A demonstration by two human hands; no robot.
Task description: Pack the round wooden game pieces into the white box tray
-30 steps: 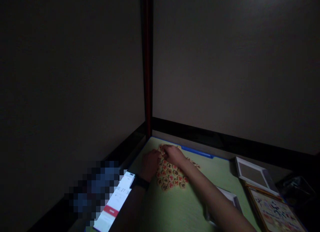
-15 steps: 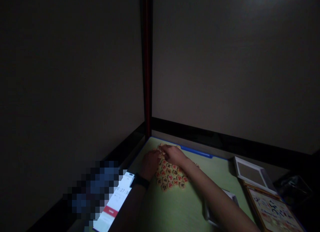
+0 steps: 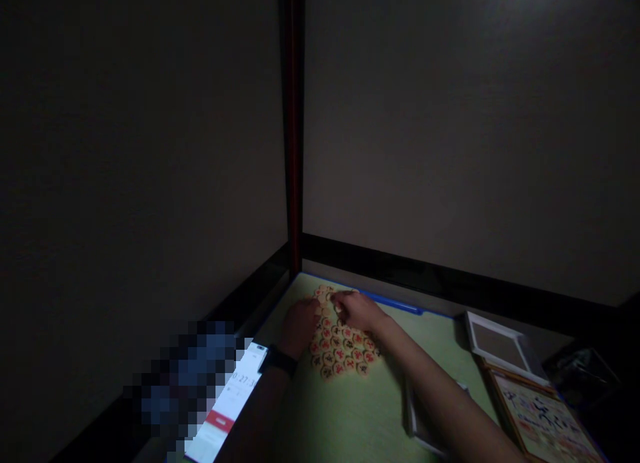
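Note:
Round wooden Chinese chess pieces [image 3: 340, 354] with red and black characters lie close together on the green tabletop [image 3: 345, 413]. A smaller cluster of chess pieces [image 3: 323, 294] sits farther back, beyond my hands. My left hand [image 3: 299, 326], with a dark watch [image 3: 280, 362] on the wrist, is curled at the left edge of the pieces; what its fingertips hold, if anything, is hidden. Across from it, my right hand [image 3: 359, 310] reaches in from the right with bent fingers, and a pale chess piece [image 3: 340, 308] shows at its fingertips.
A lit phone [image 3: 230, 403] showing a timer lies left of my forearm. Under my right forearm is a white-edged tray [image 3: 417, 423]. To the right are a white box lid [image 3: 500, 346] and a framed, printed box [image 3: 545, 410]. A blue strip [image 3: 395, 303] runs along the far edge.
My right hand has shifted slightly right, away from my left hand, which stays nearly in place. More of the far pieces show between the hands.

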